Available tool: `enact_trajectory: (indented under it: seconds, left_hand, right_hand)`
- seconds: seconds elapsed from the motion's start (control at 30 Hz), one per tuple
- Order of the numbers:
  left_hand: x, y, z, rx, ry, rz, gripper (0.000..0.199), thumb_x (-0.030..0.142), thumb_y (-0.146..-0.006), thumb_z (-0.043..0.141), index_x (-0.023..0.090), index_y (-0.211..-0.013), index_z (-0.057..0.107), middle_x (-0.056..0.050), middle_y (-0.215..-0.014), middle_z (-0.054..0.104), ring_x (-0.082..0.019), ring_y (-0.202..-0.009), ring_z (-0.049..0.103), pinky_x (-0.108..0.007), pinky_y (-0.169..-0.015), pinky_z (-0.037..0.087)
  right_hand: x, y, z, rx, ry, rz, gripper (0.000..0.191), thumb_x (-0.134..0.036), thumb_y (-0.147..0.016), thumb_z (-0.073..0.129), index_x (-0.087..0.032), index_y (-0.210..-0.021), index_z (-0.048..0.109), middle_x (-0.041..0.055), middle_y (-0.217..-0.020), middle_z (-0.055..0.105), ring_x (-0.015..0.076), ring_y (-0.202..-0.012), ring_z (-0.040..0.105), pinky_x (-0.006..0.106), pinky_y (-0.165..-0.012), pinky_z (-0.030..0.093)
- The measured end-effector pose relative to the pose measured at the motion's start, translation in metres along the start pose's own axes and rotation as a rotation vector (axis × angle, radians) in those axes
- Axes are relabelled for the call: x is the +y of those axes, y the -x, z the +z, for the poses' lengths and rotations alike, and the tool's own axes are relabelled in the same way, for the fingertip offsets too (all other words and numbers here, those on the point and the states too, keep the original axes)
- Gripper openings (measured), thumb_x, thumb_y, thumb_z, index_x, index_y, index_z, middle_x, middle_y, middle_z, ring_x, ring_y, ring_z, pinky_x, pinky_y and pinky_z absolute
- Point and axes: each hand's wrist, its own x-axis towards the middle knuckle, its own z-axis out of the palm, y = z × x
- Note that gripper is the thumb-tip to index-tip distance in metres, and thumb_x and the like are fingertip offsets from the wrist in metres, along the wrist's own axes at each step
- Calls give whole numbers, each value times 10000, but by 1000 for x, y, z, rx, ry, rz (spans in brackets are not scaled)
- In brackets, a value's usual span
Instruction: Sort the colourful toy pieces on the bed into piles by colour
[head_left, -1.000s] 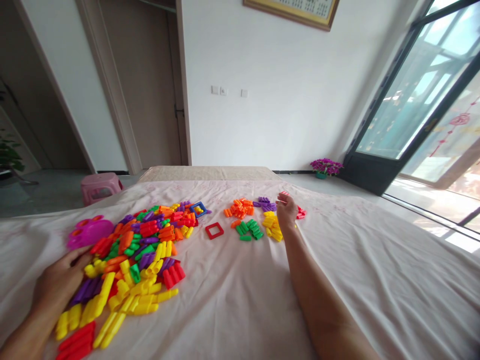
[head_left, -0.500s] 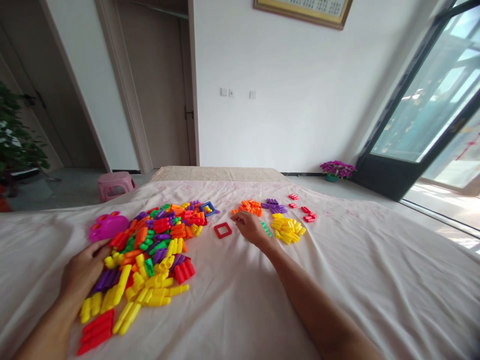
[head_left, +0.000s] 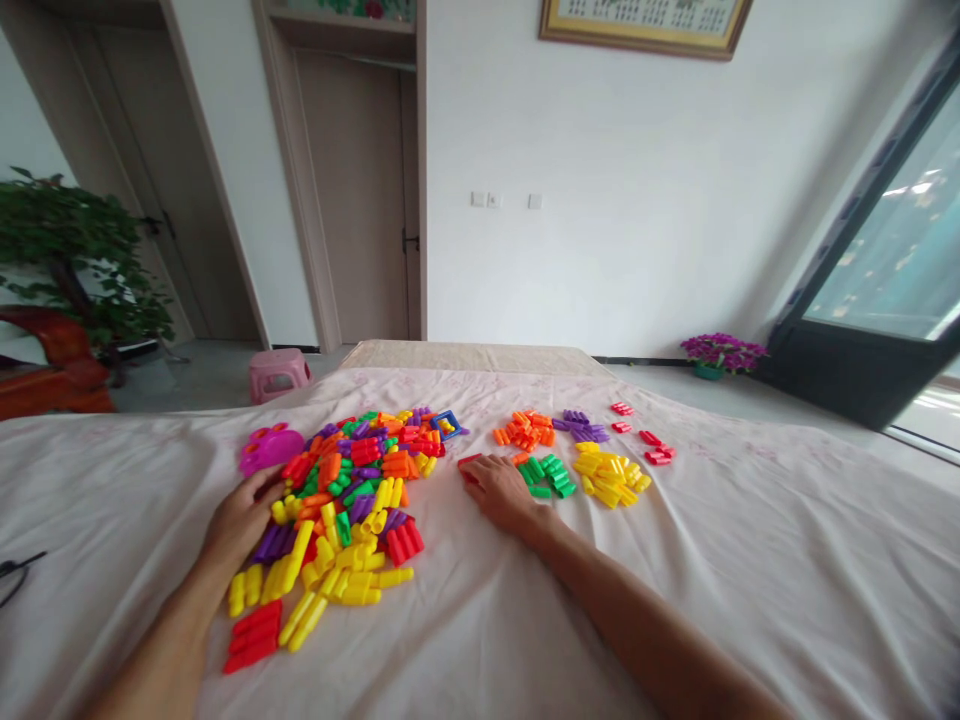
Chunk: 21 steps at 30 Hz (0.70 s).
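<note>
- Far left, well past the left grip: a leafy plant [head_left: 79,255] and some reddish wooden furniture [head_left: 56,365], both off the cloth [head_left: 465,620].
- Pink stool [head_left: 279,376] on the floor, beyond the left grip.
- Left grip [head_left: 241,515]: fingers bent at the near-left edge of the mixed pile [head_left: 352,490]. Can't tell if it's actually pinching a piece, sorry.
- Magenta piece [head_left: 274,447] just beyond those fingers, and a red ribbed block [head_left: 253,637] on the near side of that hand.
- That pile fills most of the gap between the two grips, so it's kinda in the way of going straight across. A blue square frame [head_left: 446,425] sits at its far right edge.
- Right grip [head_left: 504,492]: palm down, fingers over a red frame [head_left: 470,460], hiding most of it. Can't tell if they're closed on it.
- Green pieces [head_left: 551,475] crowd in right beside that hand, orange pieces [head_left: 525,430] just beyond.
- Further right of it: purple pieces [head_left: 583,427], yellow pieces [head_left: 611,475], then scattered red pieces [head_left: 657,448].
- Purple flowers [head_left: 723,352] way off on the floor.
</note>
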Motion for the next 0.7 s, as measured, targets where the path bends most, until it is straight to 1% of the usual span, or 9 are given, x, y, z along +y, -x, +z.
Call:
enact_trajectory:
  seconds: [0.13, 0.2, 0.27, 0.3, 0.37, 0.47, 0.53, 0.6, 0.7]
  left_hand:
    - [2, 4, 0, 139, 12, -55, 448, 298, -746, 597, 249, -1177, 708, -35, -1045, 770, -241, -961, 714, -331, -868, 545]
    - [3, 5, -1, 237, 47, -89, 455, 261, -730, 581, 239, -1165, 713, -45, -1044, 767, -241, -941, 714, -346, -864, 553]
    - [4, 7, 1, 305, 156, -96, 436, 273, -733, 574, 209, -1139, 719, -66, -1092, 756, -244, -979, 705, -354, -887, 554]
    - [5, 7, 2, 313, 227, -90, 424, 295, -739, 576, 192, -1123, 722, -78, -1117, 750, -246, -1008, 698, -354, -906, 551]
    - [8, 7, 6, 284, 360, -82, 422, 356, -755, 577, 163, -1102, 722, -99, -1136, 744, -250, -1036, 690, -357, -922, 550]
    - [11, 0, 7, 244, 396, -84, 455, 410, -777, 554, 146, -1112, 710, -116, -1114, 749, -255, -1010, 698, -352, -887, 562]
    - [12, -9, 1, 272, 282, -82, 443, 389, -774, 556, 152, -1115, 710, -122, -1116, 746, -270, -1033, 690, -358, -908, 545]
    - [13, -21, -10, 295, 55, -99, 449, 365, -772, 569, 150, -1144, 700, -143, -1144, 731, -297, -1079, 671, -376, -935, 518]
    - [14, -38, -25, 219, -319, -205, 574, 427, -792, 574, 71, -1239, 626, -229, -1170, 694, -352, -1094, 662, -404, -867, 522]
  right_hand:
    - [-2, 7, 8, 58, -7, -77, 215, -284, -1013, 497, -221, -1080, 691, 54, -988, 727, 179, -920, 628, 296, -836, 412]
    - [-4, 9, 10, 79, -16, -132, 222, -283, -1014, 490, -219, -1084, 690, 57, -956, 729, 185, -901, 628, 303, -821, 412]
    - [-5, 10, 10, 89, -32, -184, 223, -282, -1009, 493, -214, -1090, 689, 62, -953, 730, 191, -894, 628, 309, -816, 415]
    - [-5, 10, 10, 89, -41, -204, 227, -284, -1008, 491, -212, -1093, 689, 63, -957, 731, 192, -893, 629, 311, -814, 417]
    - [-6, 10, 9, 82, -57, -232, 241, -294, -1013, 479, -214, -1103, 688, 63, -967, 730, 190, -893, 629, 311, -813, 421]
    - [-5, 10, 8, 80, -62, -236, 266, -308, -1027, 448, -213, -1087, 690, 61, -952, 724, 186, -885, 624, 306, -808, 423]
    - [-5, 10, 8, 80, -54, -214, 274, -312, -1028, 443, -205, -1054, 694, 62, -924, 716, 185, -872, 618, 300, -798, 422]
    - [-6, 10, 7, 83, -43, -184, 275, -305, -1028, 441, -201, -1041, 696, 62, -908, 710, 185, -865, 612, 297, -790, 420]
    - [-9, 11, 5, 90, -35, -163, 263, -282, -1022, 448, -205, -1040, 698, 58, -907, 708, 185, -866, 608, 295, -789, 414]
